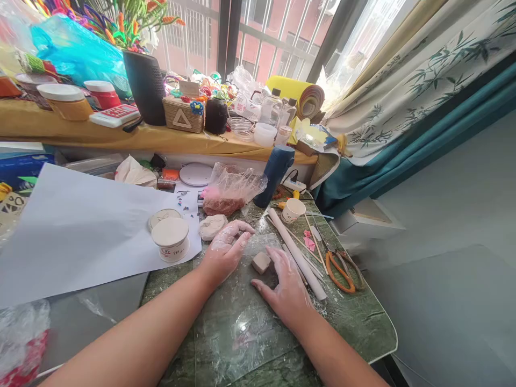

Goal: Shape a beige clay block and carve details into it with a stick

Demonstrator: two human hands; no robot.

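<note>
Fingers (279, 262) of the right hand (291, 293) spread in an open arch, thumb apart from the others, about a small pale block (261, 263). The block lies just left of the index fingertip and above the thumb tip as seen, in the gap between them; whether the index finger touches it cannot be told. The left hand (226, 248), loosely curved with nothing visible in its grasp, is poised beyond the block and to its left, clear of it. Both hands bear white residue. Beneath the block: a transparent sheet (237, 322) on a green marbled table (363, 328). Beside the left hand: a pale, rounded lump (213, 227). Right of the right hand: a long pale rod (297, 253), lying obliquely, and, farther right, scissors (341, 271) with orange handles. Beyond: a paper cup (293, 210) and an upright, slightly tilted dark blue bottle (274, 174).
</note>
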